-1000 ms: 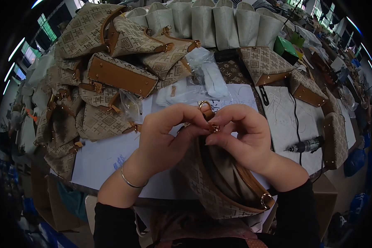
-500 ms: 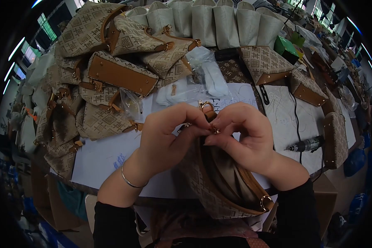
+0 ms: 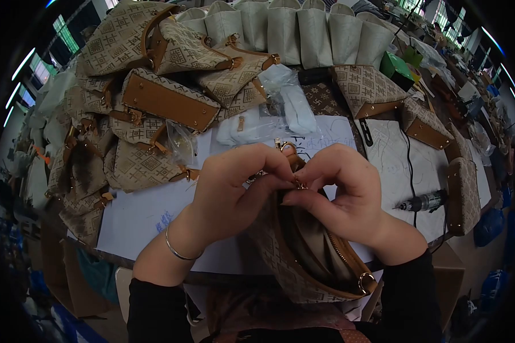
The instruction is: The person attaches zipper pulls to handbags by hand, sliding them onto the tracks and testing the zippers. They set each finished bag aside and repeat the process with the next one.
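The left hand [image 3: 232, 186] and the right hand [image 3: 349, 191] are close together, and their fingertips pinch a small metal piece [image 3: 301, 185] between them. This piece is above the upper end of the open bag [image 3: 289, 271], which lies tilted below the hands, with its lower end reaching past the near edge of the table [image 3: 212, 279]. How the piece joins the bag is hidden by the fingers. Beside the left hand, the paper [image 3: 149, 211] gives some open room, until the pile [image 3: 171, 103] of bags. On the right, the pale sheet [image 3: 392, 171] has free space between the right hand and the drill [image 3: 424, 201], which lies near a standing bag [image 3: 463, 194]. Beyond the hands are plastic packets [image 3: 297, 111], and at the far side stands a row of pale liners [image 3: 283, 34].
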Available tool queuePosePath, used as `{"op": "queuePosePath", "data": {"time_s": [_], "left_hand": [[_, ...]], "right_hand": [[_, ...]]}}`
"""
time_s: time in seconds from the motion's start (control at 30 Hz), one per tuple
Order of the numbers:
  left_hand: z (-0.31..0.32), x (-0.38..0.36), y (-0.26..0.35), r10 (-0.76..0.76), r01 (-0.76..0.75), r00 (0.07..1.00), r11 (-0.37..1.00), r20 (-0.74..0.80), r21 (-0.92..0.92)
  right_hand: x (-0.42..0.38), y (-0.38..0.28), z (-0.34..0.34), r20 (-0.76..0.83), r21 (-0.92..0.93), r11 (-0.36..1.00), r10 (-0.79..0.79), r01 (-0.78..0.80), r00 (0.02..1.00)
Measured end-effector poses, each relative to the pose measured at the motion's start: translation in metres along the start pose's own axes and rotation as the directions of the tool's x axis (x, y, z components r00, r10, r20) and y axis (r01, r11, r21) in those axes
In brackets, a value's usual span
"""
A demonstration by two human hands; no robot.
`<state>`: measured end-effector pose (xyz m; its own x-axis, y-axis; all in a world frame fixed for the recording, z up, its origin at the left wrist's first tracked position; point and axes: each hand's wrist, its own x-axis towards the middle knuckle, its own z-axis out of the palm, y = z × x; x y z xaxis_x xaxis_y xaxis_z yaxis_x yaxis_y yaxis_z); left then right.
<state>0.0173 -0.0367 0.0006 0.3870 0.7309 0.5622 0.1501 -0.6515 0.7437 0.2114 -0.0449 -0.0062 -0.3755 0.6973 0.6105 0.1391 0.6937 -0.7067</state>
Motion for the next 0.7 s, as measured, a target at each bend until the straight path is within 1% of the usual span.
{"op": "queuePosePath", "data": {"time_s": [0.07, 0.1, 0.17, 0.2, 0.27, 0.4, 0.47, 0.5, 0.57, 0.6, 0.63, 0.67, 0.7], "left_hand": [[0.0009, 0.0, 0.0001, -0.013, 0.013, 1.0, 1.0, 0.008, 0.005], [0.0015, -0.0001, -0.0011, -0.005, 0.005, 1.0, 1.0, -0.002, 0.001], [0.0022, -0.0004, -0.003, 0.003, -0.003, 1.0, 1.0, -0.014, -0.004], [0.0026, -0.0003, -0.0038, 0.01, -0.011, 1.0, 1.0, -0.024, -0.01], [0.003, -0.0006, -0.0042, 0.018, -0.019, 0.999, 1.0, -0.035, -0.017], [0.0044, -0.0027, -0.0053, -0.038, 0.035, 0.998, 0.997, -0.04, -0.071], [0.005, -0.0025, -0.0056, -0.06, 0.054, 0.997, 0.993, -0.05, -0.102], [0.005, -0.0021, -0.0048, -0.057, 0.052, 0.997, 0.994, -0.05, -0.099], [0.0042, -0.0016, -0.0036, -0.055, 0.05, 0.997, 0.994, -0.049, -0.096], [0.0035, -0.0014, -0.0032, -0.019, 0.017, 0.999, 0.998, -0.038, -0.056], [0.003, -0.0013, -0.0031, 0.016, -0.016, 1.0, 1.0, -0.026, -0.018], [0.0026, -0.0012, -0.0036, 0.016, -0.016, 1.0, 1.0, -0.025, -0.018], [0.0022, -0.0011, -0.0046, 0.038, -0.038, 0.999, 0.999, -0.021, -0.002]], "right_hand": [[-0.0003, 0.0034, -0.0001, -0.005, -0.033, 0.997, -0.068, 0.068, 0.998], [0.0008, 0.0032, -0.0004, -0.004, -0.032, 0.997, -0.067, 0.067, 0.998], [0.0035, 0.0013, -0.0016, 0.004, -0.119, 0.987, -0.111, 0.111, 0.994], [0.0042, 0.0012, -0.0019, 0.006, -0.119, 0.987, -0.111, 0.111, 0.994], [0.0052, 0.001, -0.0017, -0.014, -0.192, 0.965, -0.187, 0.181, 0.982], [0.0041, 0.0031, 0.0016, -0.037, -0.203, 0.957, -0.217, 0.205, 0.975], [0.0062, 0.0051, 0.0012, -0.02, -0.25, 0.92, -0.316, 0.301, 0.948], [0.0056, 0.0043, 0.0011, -0.02, -0.251, 0.92, -0.316, 0.301, 0.948], [0.0042, 0.0016, 0.0006, -0.03, -0.199, 0.964, -0.186, 0.177, 0.982], [0.0038, 0.0008, -0.001, -0.031, -0.199, 0.964, -0.186, 0.176, 0.982], [0.0031, 0.0, -0.0033, -0.023, -0.152, 0.981, -0.124, 0.119, 0.992], [0.0029, -0.0009, -0.0048, -0.01, -0.106, 0.992, -0.062, 0.061, 0.998], [0.0034, -0.0018, -0.0052, -0.01, -0.107, 0.992, -0.062, 0.06, 0.998]]}}
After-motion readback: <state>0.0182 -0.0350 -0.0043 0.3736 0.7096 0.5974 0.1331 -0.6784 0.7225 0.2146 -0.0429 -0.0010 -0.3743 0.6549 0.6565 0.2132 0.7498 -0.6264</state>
